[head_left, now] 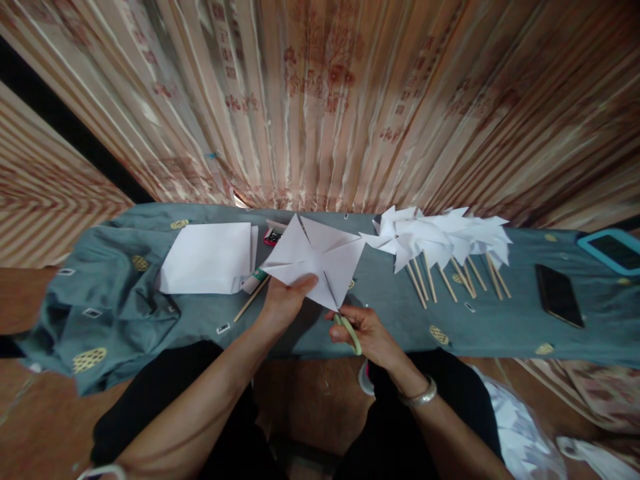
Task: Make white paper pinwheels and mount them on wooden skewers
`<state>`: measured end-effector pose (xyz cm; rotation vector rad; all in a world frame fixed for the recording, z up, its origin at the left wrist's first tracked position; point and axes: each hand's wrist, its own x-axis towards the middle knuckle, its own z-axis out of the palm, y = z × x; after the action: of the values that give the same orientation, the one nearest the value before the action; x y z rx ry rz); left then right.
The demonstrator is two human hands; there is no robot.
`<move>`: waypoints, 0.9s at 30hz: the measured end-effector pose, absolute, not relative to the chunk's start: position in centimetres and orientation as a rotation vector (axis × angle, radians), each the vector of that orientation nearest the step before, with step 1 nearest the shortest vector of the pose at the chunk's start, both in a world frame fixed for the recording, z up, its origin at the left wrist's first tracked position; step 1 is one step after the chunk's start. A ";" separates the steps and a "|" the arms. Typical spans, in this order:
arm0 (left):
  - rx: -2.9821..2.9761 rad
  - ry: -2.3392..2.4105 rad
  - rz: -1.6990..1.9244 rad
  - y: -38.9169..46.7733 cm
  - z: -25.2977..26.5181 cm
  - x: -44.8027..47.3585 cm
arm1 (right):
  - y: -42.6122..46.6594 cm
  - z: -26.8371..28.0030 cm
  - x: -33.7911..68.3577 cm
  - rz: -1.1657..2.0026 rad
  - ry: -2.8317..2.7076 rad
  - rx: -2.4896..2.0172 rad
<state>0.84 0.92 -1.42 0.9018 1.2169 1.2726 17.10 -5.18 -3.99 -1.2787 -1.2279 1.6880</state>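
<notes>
My left hand [286,300] grips a square sheet of white paper [336,248] by its near left side, thumb on top. Slits run from the corners of the sheet toward its middle. In my right hand [367,333] is a pair of scissors [349,332] with pale green handles. Their blades meet the sheet's near corner, at the end of a slit. Left of the sheet lies a stack of white paper [207,259]. To the right, several white paper pinwheels [440,233] on wooden sticks lie overlapping.
A green-grey patterned cloth [320,333] covers the long table. A small red box [273,236], a green-and-white tube [254,280] and a loose stick [251,299] lie behind my left hand. A black phone [559,295] and blue-framed tablet [613,251] lie right. Curtains [320,100] hang behind.
</notes>
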 end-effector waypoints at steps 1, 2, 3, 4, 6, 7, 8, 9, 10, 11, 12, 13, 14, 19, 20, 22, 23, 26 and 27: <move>0.901 1.222 1.273 0.9 -1.4 0.8 | -5.2 -3.9 17.1 1.694 -1.211 -1.285; 0.903 1.224 1.271 0.9 -1.4 0.8 | -5.2 -3.9 17.0 1.700 -1.192 -1.291; 0.906 1.225 1.270 0.9 -1.4 0.8 | -5.1 -3.8 17.0 1.705 -1.177 -1.297; 0.908 1.222 1.269 0.9 -1.4 0.8 | -5.1 -3.7 17.0 1.709 -1.167 -1.305; 0.911 1.211 1.274 0.9 -1.4 0.8 | -5.1 -3.6 17.0 1.712 -1.159 -1.321; 0.917 1.208 1.278 0.9 -1.3 0.8 | -5.1 -3.5 16.9 1.714 -1.153 -1.328; 0.926 1.209 1.286 0.9 -1.3 0.8 | -5.1 -3.5 16.9 1.717 -1.138 -1.334; 0.934 1.212 1.294 0.9 -1.2 0.8 | -5.1 -3.6 16.9 1.722 -1.117 -1.340; 0.940 1.215 1.298 0.9 -1.2 0.8 | -5.1 -3.6 16.9 1.728 -1.094 -1.344; 0.941 1.215 1.298 0.9 -1.1 0.8 | -5.1 -3.6 16.8 1.735 -1.076 -1.344; 0.937 1.211 1.298 0.9 -1.0 0.8 | -5.1 -3.6 16.8 1.741 -1.063 -1.341; 0.932 1.204 1.292 0.9 -1.0 0.8 | -5.1 -3.6 16.7 1.743 -1.058 -1.336; 0.928 1.197 1.284 0.9 -1.0 0.8 | -5.1 -3.6 16.7 1.742 -1.060 -1.330; 0.931 1.195 1.254 0.9 -1.4 0.8 | -5.0 -3.4 16.7 1.713 -1.111 -1.313; 0.935 1.199 1.248 0.9 -1.5 0.8 | -5.0 -3.4 16.7 1.703 -1.132 -1.301; 0.954 1.209 1.233 0.8 -1.6 0.8 | -5.0 -3.5 16.7 1.677 -1.171 -1.279; 0.965 1.212 1.229 0.8 -1.7 0.8 | -5.1 -3.5 16.7 1.665 -1.183 -1.273; 0.981 1.212 1.236 0.9 -1.7 0.8 | -5.1 -3.7 16.6 1.650 -1.184 -1.263; 0.979 1.213 1.239 0.9 -1.6 0.9 | -5.1 -3.8 16.5 1.650 -1.180 -1.259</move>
<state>0.86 0.87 -1.63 0.9788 1.2127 1.2389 16.53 -5.12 -3.76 -1.2592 -1.1801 1.6498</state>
